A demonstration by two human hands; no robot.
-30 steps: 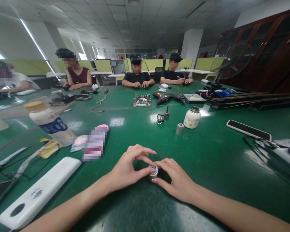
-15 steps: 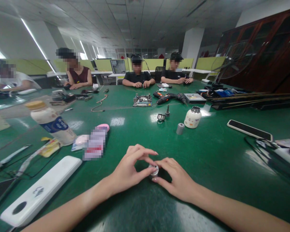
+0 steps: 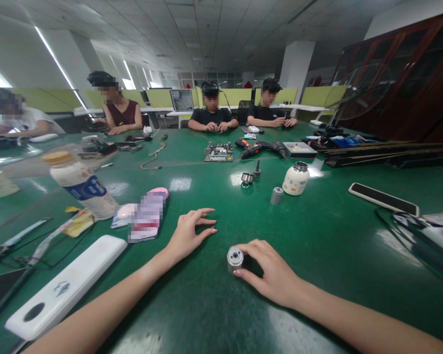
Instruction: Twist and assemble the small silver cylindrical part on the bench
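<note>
My right hand (image 3: 271,270) grips a short silver metal cylinder (image 3: 235,260) between thumb and fingers. The cylinder stands upright on the green table, and its round top face shows a centre hole and smaller dark holes. To the left and slightly farther off, my left hand (image 3: 192,231) is raised over the table, apart from the cylinder. Its thumb and a finger pinch together at the tips, with a tiny dark speck between them too small to name; the index finger is stretched above. A second similar metal cylinder (image 3: 276,195) stands farther back, beside a white jar (image 3: 296,178).
Left lie a white power-bank-like device (image 3: 66,287), a pink-topped packet (image 3: 147,216) and a leaning bottle (image 3: 81,184). A circuit board (image 3: 219,152), power drills (image 3: 260,149) and a small metal clip-like part (image 3: 247,179) sit farther back. A phone (image 3: 384,199) lies right. Several people sit across the table.
My left hand has drawn away from the top of the cylinder, leftward and farther forward, uncovering its top face. My right hand keeps hold of the cylinder in the same place.
</note>
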